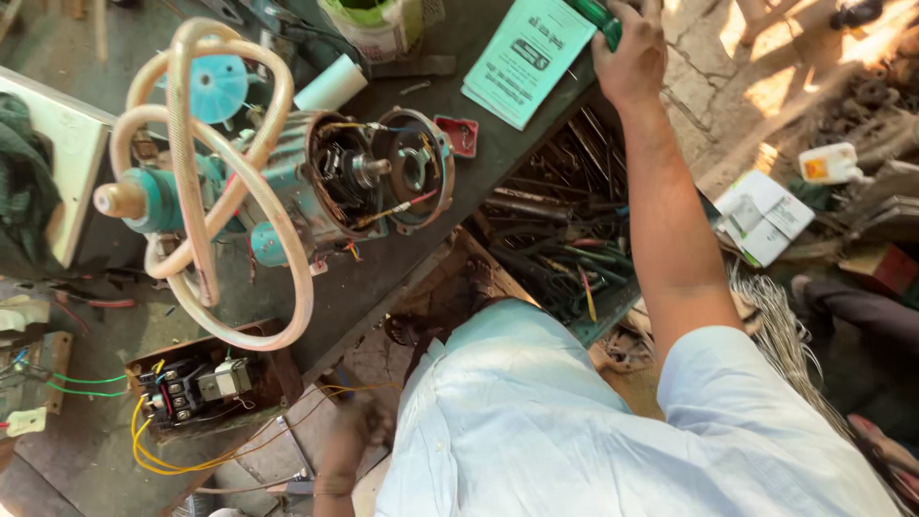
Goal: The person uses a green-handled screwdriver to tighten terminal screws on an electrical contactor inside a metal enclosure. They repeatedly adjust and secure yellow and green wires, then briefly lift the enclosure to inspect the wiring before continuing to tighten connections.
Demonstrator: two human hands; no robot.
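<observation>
The right hand (632, 53) is closed around a green tool handle (598, 19) at the far edge of the surface, just beside a pale green booklet (526, 57) that lies flat there. Only a short glossy stretch of the handle shows above the fingers, slanting up and to the left. The left hand (345, 450) hangs low below the surface edge, blurred, near loose yellow wires (316, 407).
</observation>
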